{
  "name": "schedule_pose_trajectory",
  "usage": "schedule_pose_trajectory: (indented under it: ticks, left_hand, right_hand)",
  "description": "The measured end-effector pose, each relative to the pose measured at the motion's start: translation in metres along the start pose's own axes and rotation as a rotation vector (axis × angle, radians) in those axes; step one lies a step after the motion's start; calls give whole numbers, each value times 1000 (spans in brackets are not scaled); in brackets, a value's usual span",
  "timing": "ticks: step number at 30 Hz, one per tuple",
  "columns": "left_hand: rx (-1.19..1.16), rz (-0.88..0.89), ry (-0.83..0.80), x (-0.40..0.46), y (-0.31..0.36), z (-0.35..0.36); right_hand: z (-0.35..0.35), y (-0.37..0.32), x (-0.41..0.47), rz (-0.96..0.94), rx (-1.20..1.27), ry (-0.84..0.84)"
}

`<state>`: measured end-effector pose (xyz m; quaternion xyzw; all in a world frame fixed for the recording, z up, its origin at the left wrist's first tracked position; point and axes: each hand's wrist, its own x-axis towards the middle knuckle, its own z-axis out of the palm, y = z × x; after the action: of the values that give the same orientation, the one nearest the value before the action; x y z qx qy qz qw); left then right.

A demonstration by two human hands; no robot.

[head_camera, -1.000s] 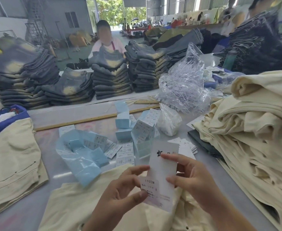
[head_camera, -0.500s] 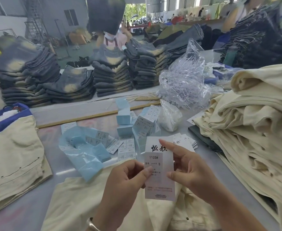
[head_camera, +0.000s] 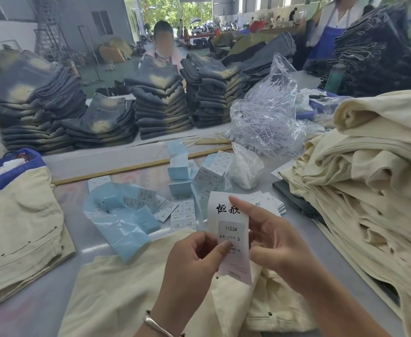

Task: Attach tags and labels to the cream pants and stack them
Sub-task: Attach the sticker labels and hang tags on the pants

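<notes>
The tall white paper hang tag [head_camera: 231, 237] was held upright, long axis twelve-to-six: pinched by the left hand [head_camera: 194, 261] at eight o'clock, gripped by the right hand [head_camera: 272, 244] at three, above the cream cotton pants [head_camera: 126, 288].

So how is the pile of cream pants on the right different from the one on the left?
The right pile is tall and rumpled, with loose folds hanging out; the left pile is low, flat and neatly folded. The right pile sits beside the right hand, while the left pile lies next to a blue bin. Both are the same cream cloth and rest on the same table.
</notes>
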<state>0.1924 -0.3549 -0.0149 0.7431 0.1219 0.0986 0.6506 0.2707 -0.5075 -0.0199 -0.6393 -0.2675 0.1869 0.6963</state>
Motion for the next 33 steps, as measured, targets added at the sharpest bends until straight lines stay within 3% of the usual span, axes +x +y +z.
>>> schedule_pose_trajectory:
  ticks: [7, 12, 16, 19, 22, 26, 30, 33]
  left_hand:
    - [95, 96, 50, -3, 6, 1]
    - [89, 10, 15, -3, 7, -4]
    - [601, 193, 257, -3, -3, -5]
    - [737, 355, 362, -4, -6, 3]
    - [616, 278, 329, 1, -10, 1]
    - [225, 135, 68, 5, -8, -6]
    - [56, 112, 157, 11, -7, -11]
    - [-184, 47, 8, 13, -3, -11]
  right_hand:
    - [11, 1, 0, -42, 176, 160]
    - [18, 6, -3, -77, 228, 227]
    - [24, 14, -2, -71, 250, 255]
    - [28, 16, -1, -82, 258, 301]
    - [28, 15, 0, -107, 272, 348]
    - [24, 12, -1, -91, 270, 361]
    - [19, 10, -4, -78, 307, 351]
    - [19, 5, -5, -86, 291, 356]
